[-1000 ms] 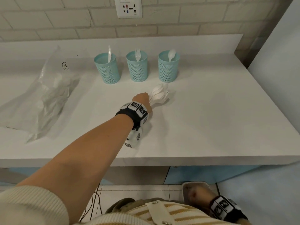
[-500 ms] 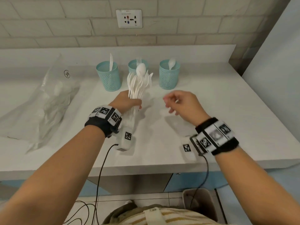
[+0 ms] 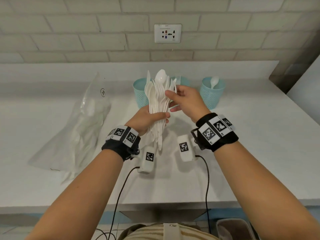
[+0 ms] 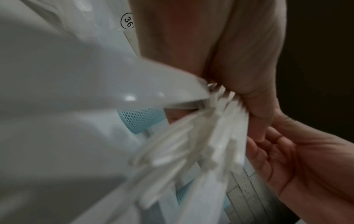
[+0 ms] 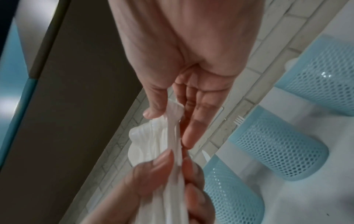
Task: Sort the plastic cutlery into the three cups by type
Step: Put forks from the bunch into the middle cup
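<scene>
My left hand (image 3: 152, 116) grips a thick bundle of white plastic cutlery (image 3: 158, 101) upright above the counter, heads up, handles fanning out below the fist. My right hand (image 3: 170, 99) pinches one piece at the bundle's right edge between thumb (image 5: 155, 106) and forefinger. Behind stand three teal mesh cups: the left cup (image 3: 140, 94) holds a knife, the middle cup (image 3: 182, 80), partly hidden by my right hand, holds a fork, and the right cup (image 3: 212, 92) holds a spoon. The left wrist view shows the blurred handles (image 4: 191, 144) and my right palm (image 4: 296, 159).
A clear plastic bag (image 3: 78, 122) marked 36, with more white pieces inside, lies on the white counter (image 3: 251, 153) at the left. A brick wall with a socket (image 3: 167, 33) backs the counter. A side wall closes the right. A bin (image 3: 232, 227) stands below.
My left hand lifted the bundle off the counter and brought it nearer. My right hand rose from below the counter and now pinches a piece at the bundle's edge.
</scene>
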Demonstrator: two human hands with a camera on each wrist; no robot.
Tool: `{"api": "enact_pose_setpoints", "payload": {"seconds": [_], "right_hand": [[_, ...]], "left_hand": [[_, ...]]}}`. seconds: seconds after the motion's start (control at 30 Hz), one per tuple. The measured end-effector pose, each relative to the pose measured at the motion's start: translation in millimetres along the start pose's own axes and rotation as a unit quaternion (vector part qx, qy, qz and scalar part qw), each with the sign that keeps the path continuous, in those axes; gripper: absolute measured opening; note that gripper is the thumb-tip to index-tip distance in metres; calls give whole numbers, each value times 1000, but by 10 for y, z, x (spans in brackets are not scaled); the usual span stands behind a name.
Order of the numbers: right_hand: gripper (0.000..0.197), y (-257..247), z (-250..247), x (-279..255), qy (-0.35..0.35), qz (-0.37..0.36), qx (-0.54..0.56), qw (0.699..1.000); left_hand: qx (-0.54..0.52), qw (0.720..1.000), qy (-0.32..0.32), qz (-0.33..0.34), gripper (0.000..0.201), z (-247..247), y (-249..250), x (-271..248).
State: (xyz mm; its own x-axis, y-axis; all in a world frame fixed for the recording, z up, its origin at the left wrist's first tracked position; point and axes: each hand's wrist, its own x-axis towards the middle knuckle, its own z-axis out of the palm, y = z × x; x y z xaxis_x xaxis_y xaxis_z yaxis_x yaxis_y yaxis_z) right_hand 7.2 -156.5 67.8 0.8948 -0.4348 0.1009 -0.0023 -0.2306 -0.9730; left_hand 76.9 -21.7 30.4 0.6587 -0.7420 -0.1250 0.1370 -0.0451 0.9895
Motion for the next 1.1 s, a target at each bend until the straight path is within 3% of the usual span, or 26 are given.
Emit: {"api": "enact_pose_setpoints", "payload": {"seconds": [0.3, 0.53, 0.67, 0.77, 0.83, 1.1], "right_hand": [[15, 85, 162, 132, 23, 22, 82, 996], [18, -6, -25, 336, 168, -13, 151, 974], [11, -105, 27, 392, 119, -60, 24, 991], [37, -78, 136, 411, 73, -50, -117, 989], [38, -54, 156, 421, 76, -47, -189, 978], [19, -41, 76, 474, 98, -70, -124, 985]], "left_hand": [[-44, 999, -21, -14, 13, -254, -75, 91], [-59, 997, 49, -29, 4, -258, -69, 268], [-37, 996, 76, -22, 11, -184, -54, 369], [1, 996, 84, -7, 17, -100, -49, 428], [22, 996, 86, -5, 18, -51, -41, 450], [4, 999, 52, -5, 24, 5, 0, 488]]}}
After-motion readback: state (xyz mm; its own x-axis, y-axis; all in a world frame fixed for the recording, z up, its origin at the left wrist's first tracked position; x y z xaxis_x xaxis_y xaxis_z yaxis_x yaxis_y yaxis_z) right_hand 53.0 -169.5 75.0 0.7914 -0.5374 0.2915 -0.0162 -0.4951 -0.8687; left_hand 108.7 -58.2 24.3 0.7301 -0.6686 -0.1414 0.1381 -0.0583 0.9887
